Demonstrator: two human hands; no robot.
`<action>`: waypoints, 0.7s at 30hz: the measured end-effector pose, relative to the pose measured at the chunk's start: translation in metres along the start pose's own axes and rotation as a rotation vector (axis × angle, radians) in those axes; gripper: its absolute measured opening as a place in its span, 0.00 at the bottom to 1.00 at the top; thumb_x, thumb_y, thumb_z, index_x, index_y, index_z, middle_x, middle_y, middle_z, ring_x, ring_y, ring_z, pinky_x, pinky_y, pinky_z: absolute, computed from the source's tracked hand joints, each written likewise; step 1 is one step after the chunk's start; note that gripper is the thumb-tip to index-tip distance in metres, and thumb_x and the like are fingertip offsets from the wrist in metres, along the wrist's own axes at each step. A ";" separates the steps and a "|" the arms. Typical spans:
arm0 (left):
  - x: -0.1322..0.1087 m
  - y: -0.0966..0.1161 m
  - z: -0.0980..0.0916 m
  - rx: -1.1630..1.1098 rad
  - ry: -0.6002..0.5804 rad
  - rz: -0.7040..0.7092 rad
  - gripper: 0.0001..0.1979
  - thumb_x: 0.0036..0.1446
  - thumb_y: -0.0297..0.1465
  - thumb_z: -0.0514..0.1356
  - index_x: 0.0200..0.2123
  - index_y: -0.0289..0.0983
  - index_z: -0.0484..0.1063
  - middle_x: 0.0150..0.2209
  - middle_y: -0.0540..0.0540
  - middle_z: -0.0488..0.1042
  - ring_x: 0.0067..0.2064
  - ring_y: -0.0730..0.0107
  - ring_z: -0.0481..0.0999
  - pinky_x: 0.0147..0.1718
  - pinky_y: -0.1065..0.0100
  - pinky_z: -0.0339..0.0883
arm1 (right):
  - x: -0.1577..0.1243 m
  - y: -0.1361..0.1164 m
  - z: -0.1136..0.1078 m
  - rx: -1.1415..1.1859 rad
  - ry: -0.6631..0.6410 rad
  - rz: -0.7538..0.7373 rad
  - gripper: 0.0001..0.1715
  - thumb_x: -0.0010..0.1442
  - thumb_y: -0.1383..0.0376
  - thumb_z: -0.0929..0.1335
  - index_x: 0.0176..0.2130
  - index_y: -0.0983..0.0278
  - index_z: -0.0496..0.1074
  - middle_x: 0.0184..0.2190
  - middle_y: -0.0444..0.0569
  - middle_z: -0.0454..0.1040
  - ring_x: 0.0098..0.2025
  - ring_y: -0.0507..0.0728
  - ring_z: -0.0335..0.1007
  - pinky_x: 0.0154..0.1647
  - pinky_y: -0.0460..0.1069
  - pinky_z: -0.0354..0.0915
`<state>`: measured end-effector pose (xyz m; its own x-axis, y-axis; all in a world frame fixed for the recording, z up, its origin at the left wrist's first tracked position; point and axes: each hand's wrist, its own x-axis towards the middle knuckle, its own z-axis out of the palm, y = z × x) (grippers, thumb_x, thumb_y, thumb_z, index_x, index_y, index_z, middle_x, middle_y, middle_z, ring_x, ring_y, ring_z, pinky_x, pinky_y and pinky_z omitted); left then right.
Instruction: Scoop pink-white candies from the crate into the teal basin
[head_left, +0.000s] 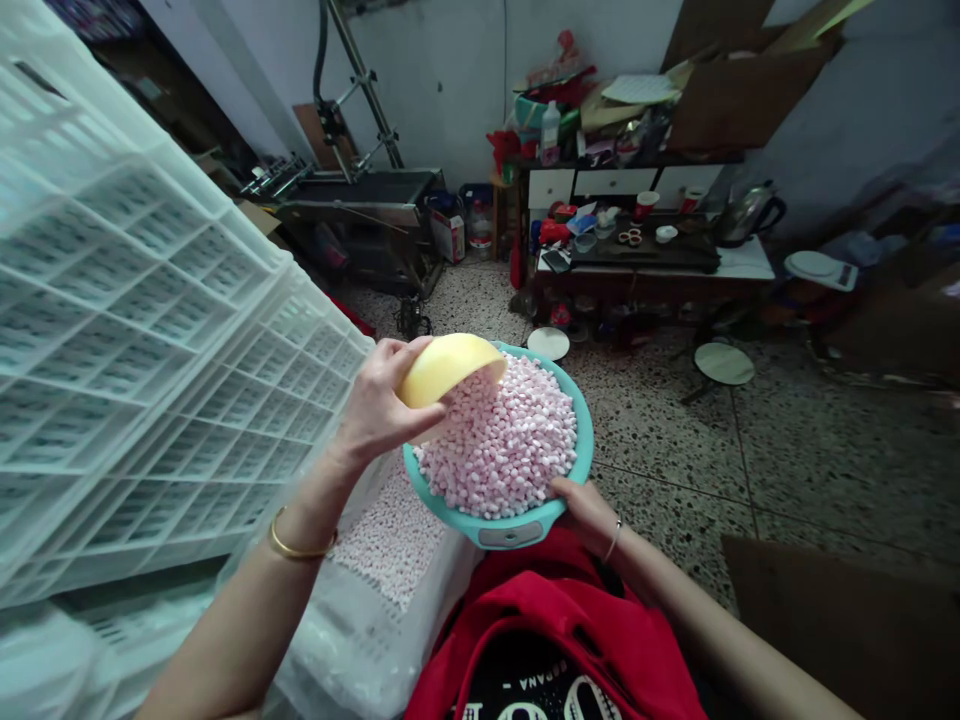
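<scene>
Left fingers (390, 375): clamped over the yellow scoop (448, 368), tipped mouth-down so the pellets fell.
Right fingers (570, 492): closed under the teal bowl (581, 440) rim, steadying it.
Pellets (506, 445): pink-white, heaped in the bowl; more lay in the lined crate (390, 540), near left.
White crates (135, 330): stacked, far left.

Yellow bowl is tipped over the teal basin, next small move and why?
Probably lift the yellow bowl clear with the left hand: it is tilted mouth-down against the heaped pink pellets, while the right hand steadies the teal basin.
</scene>
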<state>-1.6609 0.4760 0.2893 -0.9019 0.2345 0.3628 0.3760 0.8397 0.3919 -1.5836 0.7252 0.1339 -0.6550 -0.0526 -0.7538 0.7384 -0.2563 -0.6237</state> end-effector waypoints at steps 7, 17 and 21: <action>0.006 0.006 0.000 0.096 0.100 0.088 0.36 0.44 0.41 0.68 0.58 0.42 0.66 0.47 0.42 0.67 0.48 0.55 0.70 0.51 0.52 0.68 | 0.001 -0.002 -0.001 0.032 -0.001 0.030 0.05 0.32 0.68 0.63 0.16 0.61 0.58 0.10 0.38 0.54 0.15 0.49 0.49 0.14 0.45 0.55; -0.002 0.024 -0.015 0.147 0.156 0.232 0.41 0.42 0.41 0.70 0.60 0.43 0.63 0.50 0.40 0.65 0.51 0.51 0.69 0.51 0.48 0.68 | 0.002 -0.002 -0.003 0.041 0.000 0.048 0.04 0.34 0.70 0.63 0.15 0.63 0.60 0.10 0.40 0.57 0.15 0.49 0.51 0.14 0.44 0.54; -0.013 0.023 -0.019 0.136 0.152 0.363 0.46 0.39 0.42 0.71 0.62 0.44 0.61 0.53 0.39 0.63 0.52 0.48 0.68 0.51 0.48 0.68 | 0.000 -0.003 -0.003 0.052 -0.006 0.052 0.05 0.34 0.71 0.63 0.15 0.63 0.60 0.10 0.40 0.57 0.15 0.49 0.51 0.14 0.44 0.55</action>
<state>-1.6363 0.4827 0.3095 -0.6704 0.4607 0.5817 0.6230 0.7753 0.1040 -1.5850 0.7292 0.1347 -0.6172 -0.0731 -0.7834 0.7622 -0.3025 -0.5723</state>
